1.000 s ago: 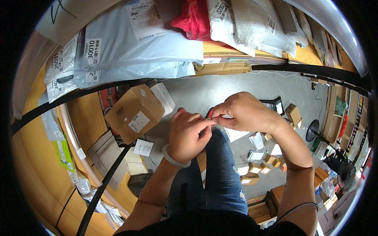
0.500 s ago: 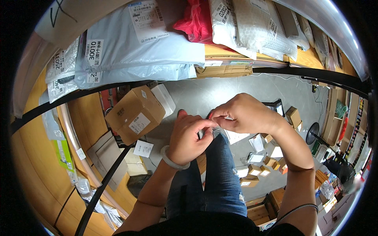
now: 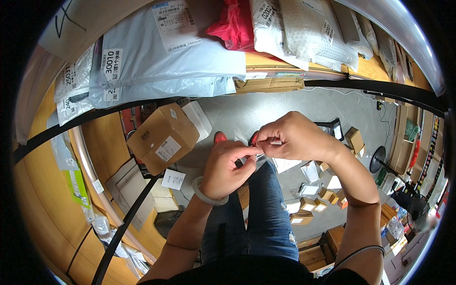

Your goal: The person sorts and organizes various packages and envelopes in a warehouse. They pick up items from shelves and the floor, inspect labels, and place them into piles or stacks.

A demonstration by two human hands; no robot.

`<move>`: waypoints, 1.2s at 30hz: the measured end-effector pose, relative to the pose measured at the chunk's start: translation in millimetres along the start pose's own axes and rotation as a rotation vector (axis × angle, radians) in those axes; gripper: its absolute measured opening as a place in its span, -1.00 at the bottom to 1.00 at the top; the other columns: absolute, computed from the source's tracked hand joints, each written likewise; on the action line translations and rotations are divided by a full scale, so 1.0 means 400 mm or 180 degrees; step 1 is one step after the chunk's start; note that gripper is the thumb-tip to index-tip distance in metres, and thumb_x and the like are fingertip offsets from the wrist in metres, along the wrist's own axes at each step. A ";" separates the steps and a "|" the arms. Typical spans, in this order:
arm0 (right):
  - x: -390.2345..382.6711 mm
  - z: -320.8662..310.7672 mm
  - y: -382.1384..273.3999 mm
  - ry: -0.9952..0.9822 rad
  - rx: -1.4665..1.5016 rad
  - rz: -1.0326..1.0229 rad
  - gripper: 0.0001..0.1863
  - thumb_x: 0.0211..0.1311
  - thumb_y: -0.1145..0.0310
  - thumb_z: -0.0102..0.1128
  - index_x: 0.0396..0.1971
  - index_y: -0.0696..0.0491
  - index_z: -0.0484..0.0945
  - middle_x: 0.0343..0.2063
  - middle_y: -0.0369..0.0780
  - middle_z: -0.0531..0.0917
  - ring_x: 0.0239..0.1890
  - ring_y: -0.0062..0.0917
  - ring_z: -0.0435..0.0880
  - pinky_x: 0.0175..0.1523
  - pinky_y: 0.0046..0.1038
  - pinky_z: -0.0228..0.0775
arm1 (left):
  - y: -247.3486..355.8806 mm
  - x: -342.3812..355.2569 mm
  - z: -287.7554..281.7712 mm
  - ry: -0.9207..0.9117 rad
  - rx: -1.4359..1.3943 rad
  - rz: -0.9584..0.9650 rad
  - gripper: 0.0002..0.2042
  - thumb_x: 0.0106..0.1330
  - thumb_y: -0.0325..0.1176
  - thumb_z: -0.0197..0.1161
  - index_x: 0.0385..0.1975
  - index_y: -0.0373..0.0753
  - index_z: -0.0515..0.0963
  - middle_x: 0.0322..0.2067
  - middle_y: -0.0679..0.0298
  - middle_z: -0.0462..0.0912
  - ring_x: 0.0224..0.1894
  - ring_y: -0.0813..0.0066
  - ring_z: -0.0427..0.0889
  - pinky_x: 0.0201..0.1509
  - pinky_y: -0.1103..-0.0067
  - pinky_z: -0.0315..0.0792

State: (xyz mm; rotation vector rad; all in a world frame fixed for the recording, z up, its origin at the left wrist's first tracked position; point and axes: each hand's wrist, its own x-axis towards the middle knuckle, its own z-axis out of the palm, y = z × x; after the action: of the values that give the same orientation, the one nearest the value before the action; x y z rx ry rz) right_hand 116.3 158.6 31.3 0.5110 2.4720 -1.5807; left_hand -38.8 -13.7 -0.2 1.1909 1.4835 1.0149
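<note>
My left hand and my right hand meet in the middle of the view, above my jeans and red shoes. The fingers of both hands are closed around a small, pale or shiny thing, mostly hidden and too small to name. My right hand pinches with thumb and forefinger, touching or very near the fingertips of my left hand.
Wooden shelf boards with dark rails curve at left; grey, white and red parcels fill the upper shelf. A cardboard box sits lower left. Small boxes lie on the grey floor, with a fan at right.
Both hands dipped slightly by half a second ago and have since shifted only a little, my right hand slightly up. The fingertips remain together, and more of the left red shoe now shows.
</note>
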 end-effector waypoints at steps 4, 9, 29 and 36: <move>-0.005 0.017 0.004 0.0393 0.0308 0.0109 -0.91 0.21 0.36 0.28 -0.40 0.04 0.68 -0.59 -0.17 0.67 -0.50 -0.24 0.69 -0.35 -0.35 0.50 | 0.003 -0.001 0.007 0.0092 -0.0402 -0.0163 -0.86 0.28 -0.57 0.29 -0.19 -0.36 0.67 -0.36 0.19 0.73 -0.33 0.45 0.70 -0.20 0.56 0.52; -0.015 0.022 0.004 0.0670 0.0359 0.0046 -0.87 0.26 0.37 0.34 -0.25 0.06 0.72 -0.45 -0.19 0.74 -0.44 -0.37 0.73 -0.29 -0.45 0.54 | 0.020 0.006 0.019 0.0359 -0.0879 -0.0489 -0.87 0.38 -0.50 0.25 -0.18 -0.40 0.67 -0.37 0.18 0.76 -0.34 0.52 0.72 -0.22 0.62 0.53; -0.026 0.067 -0.042 0.0952 -0.0947 -0.0185 -0.85 0.14 0.40 0.38 -0.29 0.09 0.68 -0.36 -0.19 0.70 -0.37 -0.26 0.71 -0.25 -0.32 0.60 | 0.017 0.011 0.040 0.0907 0.1882 0.0551 -0.95 0.11 -0.37 0.34 -0.44 -0.13 0.63 -0.49 0.37 0.60 -0.33 0.34 0.61 0.03 0.36 0.35; -0.024 0.052 -0.004 0.0708 -0.0168 -0.0199 -0.83 0.14 0.36 0.33 -0.33 0.12 0.62 -0.42 -0.12 0.65 -0.35 -0.14 0.69 -0.21 -0.22 0.56 | 0.002 0.000 0.037 0.0804 0.1889 0.0589 -0.91 0.09 -0.38 0.35 -0.40 -0.12 0.67 -0.47 0.38 0.60 -0.31 0.36 0.61 0.07 0.37 0.35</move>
State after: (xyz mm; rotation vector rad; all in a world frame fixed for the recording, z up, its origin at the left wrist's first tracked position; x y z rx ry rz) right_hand 123.6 137.4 26.6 0.6392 2.7091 -1.5528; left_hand -24.1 -12.8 -2.5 1.6868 1.9864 0.8935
